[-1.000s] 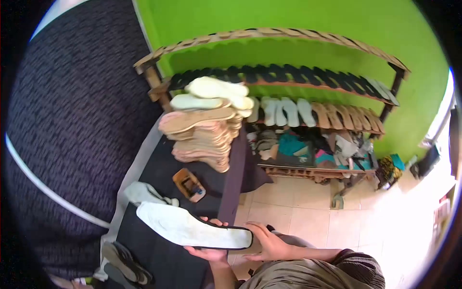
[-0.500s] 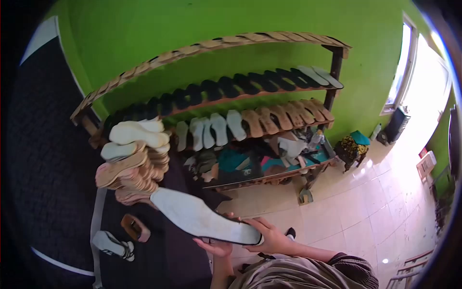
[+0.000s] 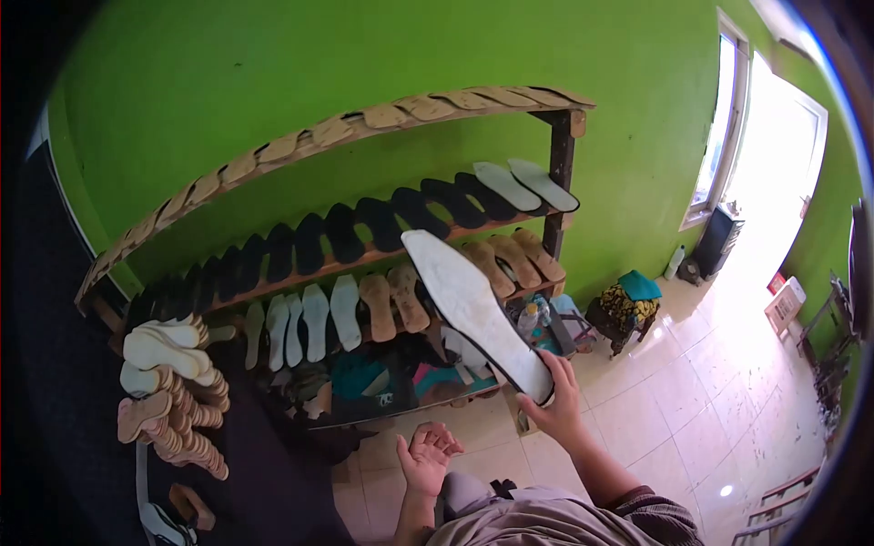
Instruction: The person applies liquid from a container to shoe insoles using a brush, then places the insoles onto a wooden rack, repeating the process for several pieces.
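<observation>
My right hand (image 3: 557, 406) grips the heel end of a white insole (image 3: 473, 305) with a dark edge. The insole slants up and to the left, its wide end overlapping the view of the rack's shelves. Lower and to the left, my left hand (image 3: 428, 455) is held palm up with its fingers spread, touching nothing. Beyond the hands, two white insoles (image 3: 506, 186) lie at the right end of a shelf, beside a row of black insoles (image 3: 344, 234). Tan insoles (image 3: 376, 308) and white ones (image 3: 315, 322) line the shelf below.
Stacked insoles (image 3: 168, 350) rise at the left on a dark surface (image 3: 273, 482), near a brown block (image 3: 191, 507). Scraps fill the rack's bottom tray (image 3: 410, 416). A stool with patterned cloth (image 3: 628, 308) stands right of the rack, before a bright doorway.
My left hand has let go of the white insole. My right hand has raised it and swung it to the right. The view has shifted toward the right.
</observation>
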